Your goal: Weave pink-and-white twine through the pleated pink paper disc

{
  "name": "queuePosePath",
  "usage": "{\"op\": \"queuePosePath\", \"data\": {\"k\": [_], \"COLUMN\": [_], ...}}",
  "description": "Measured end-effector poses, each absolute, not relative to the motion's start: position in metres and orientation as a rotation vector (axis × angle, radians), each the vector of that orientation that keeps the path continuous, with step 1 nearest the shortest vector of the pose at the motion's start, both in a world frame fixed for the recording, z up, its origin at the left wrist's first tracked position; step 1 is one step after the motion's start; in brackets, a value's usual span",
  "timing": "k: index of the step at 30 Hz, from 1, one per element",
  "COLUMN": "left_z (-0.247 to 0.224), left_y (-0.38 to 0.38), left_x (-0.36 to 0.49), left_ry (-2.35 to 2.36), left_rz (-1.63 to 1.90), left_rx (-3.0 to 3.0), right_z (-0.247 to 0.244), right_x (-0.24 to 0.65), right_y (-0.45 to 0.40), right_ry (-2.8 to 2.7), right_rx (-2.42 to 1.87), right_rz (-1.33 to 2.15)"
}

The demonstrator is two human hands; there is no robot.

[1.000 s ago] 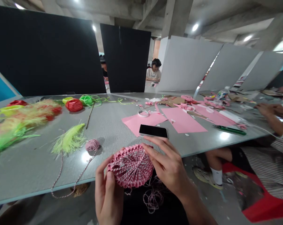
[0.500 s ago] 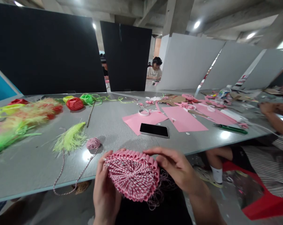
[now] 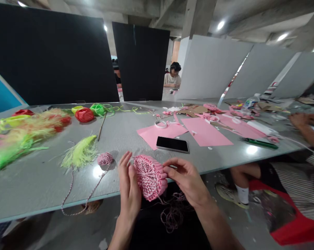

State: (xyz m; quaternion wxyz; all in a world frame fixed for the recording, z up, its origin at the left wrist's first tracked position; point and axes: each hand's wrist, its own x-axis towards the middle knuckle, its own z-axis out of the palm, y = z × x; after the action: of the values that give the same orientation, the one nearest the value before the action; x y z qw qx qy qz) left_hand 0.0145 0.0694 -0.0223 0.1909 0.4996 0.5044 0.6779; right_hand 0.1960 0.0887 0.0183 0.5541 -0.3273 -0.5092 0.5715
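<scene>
Table: grey top (image 3: 122, 137), running across the view; its near edge lies just beyond the wearer's lap.
Panels: black boards (image 3: 50, 55) stand at the far left and centre, pale boards (image 3: 214, 69) to the right.
Co-worker: person in a striped garment (image 3: 289, 180) seated at right, hands over the table.
Pink sheets: flat pink sheets (image 3: 207, 135) near table centre and right.
Left hand: left hand (image 3: 130, 182), thumb and fingers at the piece's left rim; cannot tell how firmly pressed.
Right hand: right hand (image 3: 186, 180), thumb and forefinger together, pinching the right rim.
Round piece: pink-rimmed round piece (image 3: 149, 177), face wound with pink-and-white cord, held tilted between both hands above the lap.
Loose cord: tangled cord (image 3: 171, 219) below the piece.
Phone: dark-screened phone (image 3: 172, 144) beyond the right hand.
Cord ball: ball of cord (image 3: 104, 159) left of the hands.
</scene>
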Motion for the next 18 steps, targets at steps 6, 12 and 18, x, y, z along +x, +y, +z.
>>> {"op": "queuePosePath", "data": {"k": [6, 12, 18], "left_z": [-0.013, -0.016, -0.019], "left_y": [0.038, 0.040, 0.040], "left_x": [0.015, 0.022, 0.010], "left_ry": [1.355, 1.252, 1.301], "left_rz": [1.714, 1.686, 1.778], "left_rx": [1.797, 1.695, 1.569], "right_z": [0.017, 0.012, -0.011], "right_x": [0.182, 0.176, 0.244], "right_y": [0.080, 0.081, 0.118], "right_ry": [-1.288, -1.323, -1.213], "right_rx": [-0.822, -0.808, -1.170], "right_rz": [1.164, 1.125, 0.696]}}
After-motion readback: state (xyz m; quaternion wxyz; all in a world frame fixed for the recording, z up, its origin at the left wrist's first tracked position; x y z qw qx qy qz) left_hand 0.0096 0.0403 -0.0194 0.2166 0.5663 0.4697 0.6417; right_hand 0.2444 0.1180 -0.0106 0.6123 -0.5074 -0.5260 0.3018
